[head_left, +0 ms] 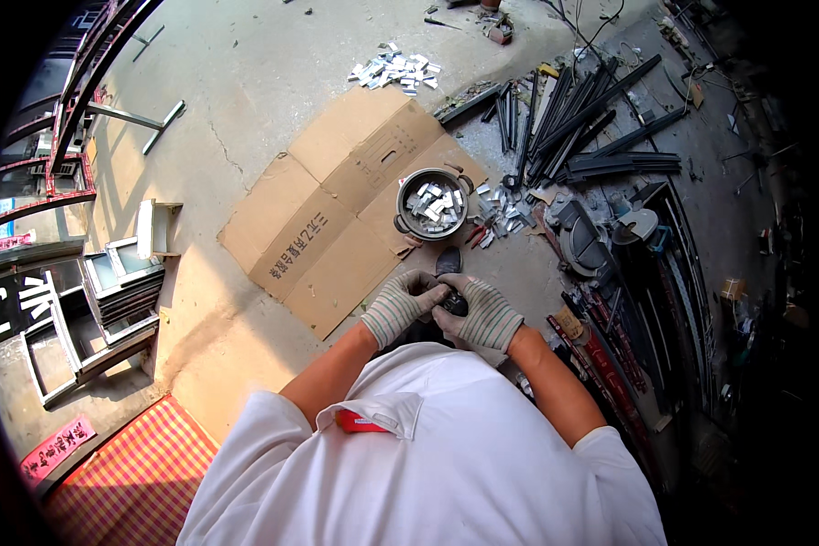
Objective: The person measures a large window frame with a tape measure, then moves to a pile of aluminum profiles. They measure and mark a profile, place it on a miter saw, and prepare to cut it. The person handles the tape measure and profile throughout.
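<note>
"Position of the dark object [456, 301]?"
"Between the gloved hands. Left hand [397, 302] and right hand [484, 316]: fingers curled, tips close. Gripping it? Cannot tell."
"And the pot [428, 237] of silvery pieces [437, 206]?"
"Ahead, left hand slightly nearer; handle axis slants far-right. Below: flattened cardboard [350, 218], concrete floor [209, 109]. Dark bars [564, 118] rightward, pale frames [123, 264] leftward."

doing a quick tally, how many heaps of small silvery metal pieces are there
3: a far heap beyond the flattened brown cardboard; a middle heap inside the round, grey metal pot; a loose heap right of that pot. Others may be hidden.
</note>
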Tool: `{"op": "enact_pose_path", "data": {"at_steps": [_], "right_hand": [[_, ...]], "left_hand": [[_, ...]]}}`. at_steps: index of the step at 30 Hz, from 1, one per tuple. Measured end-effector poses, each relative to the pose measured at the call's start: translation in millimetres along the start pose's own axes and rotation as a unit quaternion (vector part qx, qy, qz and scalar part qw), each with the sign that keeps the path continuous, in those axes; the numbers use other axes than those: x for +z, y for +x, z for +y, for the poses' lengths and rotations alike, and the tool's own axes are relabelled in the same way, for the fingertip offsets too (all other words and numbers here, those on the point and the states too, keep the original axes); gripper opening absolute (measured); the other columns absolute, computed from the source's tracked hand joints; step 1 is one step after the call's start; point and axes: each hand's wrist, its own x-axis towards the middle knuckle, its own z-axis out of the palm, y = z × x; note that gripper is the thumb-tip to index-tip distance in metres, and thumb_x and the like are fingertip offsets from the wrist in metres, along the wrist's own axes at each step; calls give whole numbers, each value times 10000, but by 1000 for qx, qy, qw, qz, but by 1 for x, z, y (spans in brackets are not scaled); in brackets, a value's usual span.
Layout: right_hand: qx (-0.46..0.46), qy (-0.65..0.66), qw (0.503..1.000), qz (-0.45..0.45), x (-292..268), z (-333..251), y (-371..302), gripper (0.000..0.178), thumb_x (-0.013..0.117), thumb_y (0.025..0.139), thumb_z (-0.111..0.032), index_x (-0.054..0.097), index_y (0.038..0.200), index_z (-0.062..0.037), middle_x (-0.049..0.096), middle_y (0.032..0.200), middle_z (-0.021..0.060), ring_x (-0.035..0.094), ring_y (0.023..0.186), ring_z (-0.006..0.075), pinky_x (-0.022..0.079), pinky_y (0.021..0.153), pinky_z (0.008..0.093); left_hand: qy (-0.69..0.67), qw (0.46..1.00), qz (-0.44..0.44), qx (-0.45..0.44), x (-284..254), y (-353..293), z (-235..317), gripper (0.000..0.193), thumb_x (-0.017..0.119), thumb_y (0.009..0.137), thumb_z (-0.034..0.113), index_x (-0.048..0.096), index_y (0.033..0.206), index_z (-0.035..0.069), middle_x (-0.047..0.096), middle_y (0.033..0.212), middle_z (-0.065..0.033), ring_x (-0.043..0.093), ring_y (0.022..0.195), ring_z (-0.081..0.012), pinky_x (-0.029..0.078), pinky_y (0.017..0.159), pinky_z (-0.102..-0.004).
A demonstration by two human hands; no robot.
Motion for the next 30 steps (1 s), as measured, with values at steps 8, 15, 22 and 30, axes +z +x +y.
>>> {"op": "enact_pose_path", "data": {"at_steps": [8, 15, 22, 30], "right_hand": [[8, 55, 998, -12, 71, -65, 10, 543, 767, 861, -349, 662, 1295, -39, 714, 1118, 236, 710, 1043, 372, 576, 909, 429], [-64, -46, 996, -36, 92, -98, 104, 524, 708, 886, -334, 659, 1328, -56, 696, 1070, 229, 687, 1017, 382, 548, 951, 441], [-18, -134, 986, -96, 113, -147, 247, 430, 637, 929, -322, 708, 1277, -79, 726, 1035, 236, 714, 998, 364, 561, 922, 441], [-55, -190, 978, -67, 121, -252, 399, 313, 649, 943, -320, 742, 1169, -124, 704, 1048, 210, 665, 1056, 398, 538, 967, 472]], "left_hand": [[104, 991, 60, 62, -74, -84, 27, 287, 836, 924, 329, 672, 908, 94, 616, 782, 44, 533, 712, -70, 453, 630, -237], [56, 976, 181, 111, -198, -112, 91, 264, 781, 956, 282, 681, 870, 53, 647, 766, 6, 577, 673, -89, 480, 606, -259], [-26, 939, 289, 184, -398, -146, 162, 248, 782, 955, 237, 640, 860, 57, 667, 756, -28, 626, 633, -95, 530, 566, -263], [-92, 874, 378, 292, -523, -176, 266, 226, 779, 960, 212, 624, 886, 65, 667, 777, -27, 629, 628, -100, 544, 587, -250]]}}
